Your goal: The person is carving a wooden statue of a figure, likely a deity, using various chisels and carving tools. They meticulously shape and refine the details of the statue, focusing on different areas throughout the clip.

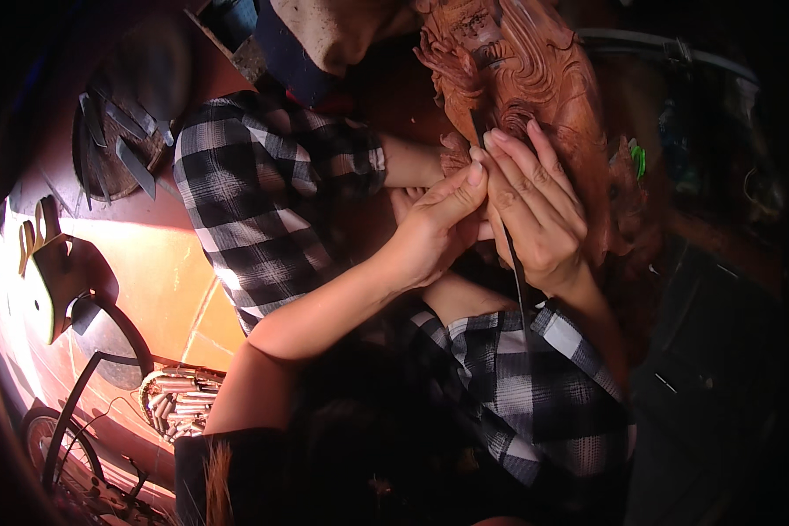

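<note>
A reddish-brown wooden carving (543, 79) of a bearded figure with flowing folds fills the top centre. My left hand (443, 206) reaches in from the lower left and is closed, its thumb and fingers pinching close to the carving's lower part. Against it lies my right hand (539, 206), fingers long and close together, their tips meeting near the left thumb. Between the hands runs a long, thin, dark tool (519, 285); its upper end touches or nearly touches the wood. Exactly how each hand grips it is partly hidden.
Black-and-white plaid cloth (263, 193) covers bent limbs on both sides of my hands. Several flat metal blades (136, 167) rest on a round dark surface at left. Below are a basket (145, 399) of small cylinders and a wheel (61, 447). Tan-and-navy fabric (311, 39) is at the top.
</note>
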`<state>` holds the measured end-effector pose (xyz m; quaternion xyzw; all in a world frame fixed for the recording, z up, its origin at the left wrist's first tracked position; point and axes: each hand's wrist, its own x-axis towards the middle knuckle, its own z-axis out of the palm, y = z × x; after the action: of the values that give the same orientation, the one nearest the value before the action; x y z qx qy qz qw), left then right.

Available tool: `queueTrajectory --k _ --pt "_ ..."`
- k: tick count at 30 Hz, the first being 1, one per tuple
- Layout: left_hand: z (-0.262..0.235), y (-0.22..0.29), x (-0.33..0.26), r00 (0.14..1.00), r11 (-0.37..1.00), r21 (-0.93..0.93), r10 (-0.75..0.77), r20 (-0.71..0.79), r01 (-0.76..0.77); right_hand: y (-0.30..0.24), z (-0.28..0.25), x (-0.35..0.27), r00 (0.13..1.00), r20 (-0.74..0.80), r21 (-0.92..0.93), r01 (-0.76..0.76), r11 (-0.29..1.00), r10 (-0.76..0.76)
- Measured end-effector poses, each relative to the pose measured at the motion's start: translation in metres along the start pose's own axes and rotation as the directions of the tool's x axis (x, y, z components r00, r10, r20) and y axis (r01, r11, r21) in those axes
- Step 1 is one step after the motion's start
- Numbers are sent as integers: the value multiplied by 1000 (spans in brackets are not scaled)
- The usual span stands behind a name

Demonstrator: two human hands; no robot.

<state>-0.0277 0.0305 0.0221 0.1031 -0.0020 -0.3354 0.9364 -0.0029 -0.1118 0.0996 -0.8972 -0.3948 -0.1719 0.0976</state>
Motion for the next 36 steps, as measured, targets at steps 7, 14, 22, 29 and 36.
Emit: queueTrajectory --k 7,14,22,29,36 --pt "-2 5 6 1000 1000 2 1 21 -1 -5 -2 7 1000 23 -56 -19 998 20" --pt "1 4 12 998 998 -45 45 50 -43 -2 0 7 1000 -8 -17 -22 1000 22" --pt "7 4 10 999 996 86 -6 -35 9 1 3 1 995 -56 22 -85 996 86" --pt "19 13 20 996 982 180 -48 -77 61 9 6 -3 984 -118 38 -132 990 136" --pt "30 13 7 984 979 194 -34 -173 67 1 8 -8 977 -143 102 -146 984 160"
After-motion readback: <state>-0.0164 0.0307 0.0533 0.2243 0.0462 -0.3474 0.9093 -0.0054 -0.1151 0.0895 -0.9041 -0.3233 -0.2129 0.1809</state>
